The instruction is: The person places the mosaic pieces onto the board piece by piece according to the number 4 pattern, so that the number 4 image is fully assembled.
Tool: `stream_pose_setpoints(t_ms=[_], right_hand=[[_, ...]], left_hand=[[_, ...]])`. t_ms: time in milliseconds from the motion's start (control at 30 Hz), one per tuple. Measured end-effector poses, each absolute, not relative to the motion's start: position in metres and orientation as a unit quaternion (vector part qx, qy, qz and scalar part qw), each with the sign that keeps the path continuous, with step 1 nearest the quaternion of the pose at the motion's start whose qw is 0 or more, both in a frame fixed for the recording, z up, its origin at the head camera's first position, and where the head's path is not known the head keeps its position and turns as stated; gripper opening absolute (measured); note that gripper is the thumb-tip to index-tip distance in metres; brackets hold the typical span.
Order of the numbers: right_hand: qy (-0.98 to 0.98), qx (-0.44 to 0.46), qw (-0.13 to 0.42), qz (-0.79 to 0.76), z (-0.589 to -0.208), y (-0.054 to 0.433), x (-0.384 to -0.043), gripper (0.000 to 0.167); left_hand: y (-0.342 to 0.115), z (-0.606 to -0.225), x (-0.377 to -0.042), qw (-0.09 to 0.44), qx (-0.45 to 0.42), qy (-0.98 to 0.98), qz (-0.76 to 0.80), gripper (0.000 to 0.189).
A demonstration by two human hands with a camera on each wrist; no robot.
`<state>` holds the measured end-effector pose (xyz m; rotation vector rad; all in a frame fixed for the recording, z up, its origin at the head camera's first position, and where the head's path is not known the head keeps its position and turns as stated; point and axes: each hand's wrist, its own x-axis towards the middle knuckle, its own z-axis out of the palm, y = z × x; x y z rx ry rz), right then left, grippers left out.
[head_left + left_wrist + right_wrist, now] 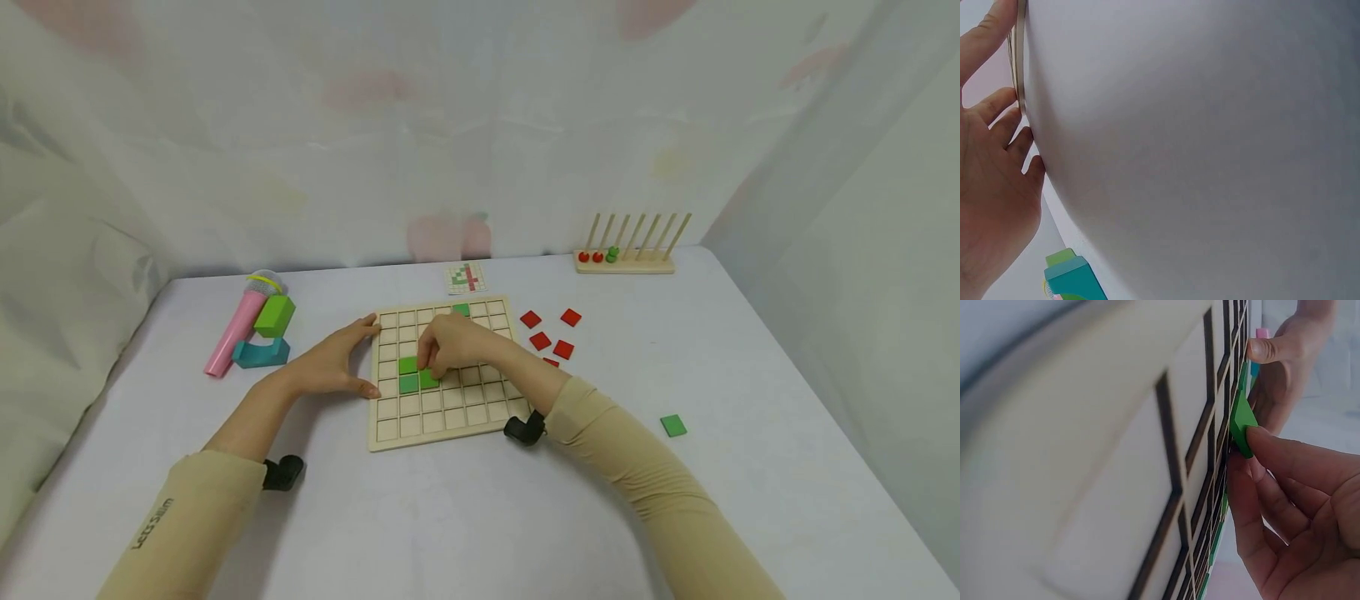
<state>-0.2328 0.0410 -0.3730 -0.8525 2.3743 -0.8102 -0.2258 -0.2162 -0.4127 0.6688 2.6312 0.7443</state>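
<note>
A wooden grid board [420,427] lies flat, with several green tiles [408,384] in its squares. Over its middle, my right hand [459,342] pinches a green square tile [1244,424] between thumb and fingers. That tile stands tilted against the grid in the right wrist view. The right hand hides some squares. My left hand [333,360] rests at the board's left edge, thumb and fingers spread and touching it. In the left wrist view, the left hand's fingers [1007,128] reach toward the board's side [1020,56].
Several red tiles [541,341] lie right of the board, and a loose green tile [673,426] farther right. A pattern card [466,278] sits behind it. A peg stand [625,265] with beads is back right. A pink microphone [238,329], green block [275,316] and teal block [261,353] lie left.
</note>
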Motion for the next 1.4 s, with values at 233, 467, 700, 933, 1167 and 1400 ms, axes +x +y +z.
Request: stream_pose_setpoints(t_ms=[233, 467, 700, 933, 1167, 1400], right_hand=[[0.872, -0.312, 0.246, -0.284, -0.372, 0.041, -0.230, 0.016], [0.874, -0.317, 0.236, -0.281, -0.373, 0.040, -0.231, 0.016], [0.875, -0.323, 0.232, -0.278, -0.373, 0.040, -0.230, 0.017], [0.870, -0.330, 0.236, -0.279, -0.374, 0.041, -0.232, 0.017], [0.870, -0.333, 0.220, -0.291, -0.363, 0.059, -0.236, 0.017], [0.878, -0.314, 0.202, -0.299, -0.342, 0.089, -0.238, 0.019]], left_hand=[[-0.217, -0.413, -0.227, 0.161, 0.236, 0.923, 0.259, 0.114], [-0.218, -0.413, -0.227, 0.160, 0.239, 0.922, 0.261, 0.114], [-0.218, -0.414, -0.228, 0.159, 0.240, 0.921, 0.262, 0.115], [-0.218, -0.414, -0.228, 0.160, 0.239, 0.921, 0.263, 0.115], [-0.216, -0.413, -0.226, 0.159, 0.239, 0.923, 0.257, 0.114], [-0.215, -0.412, -0.225, 0.156, 0.240, 0.924, 0.255, 0.114]])
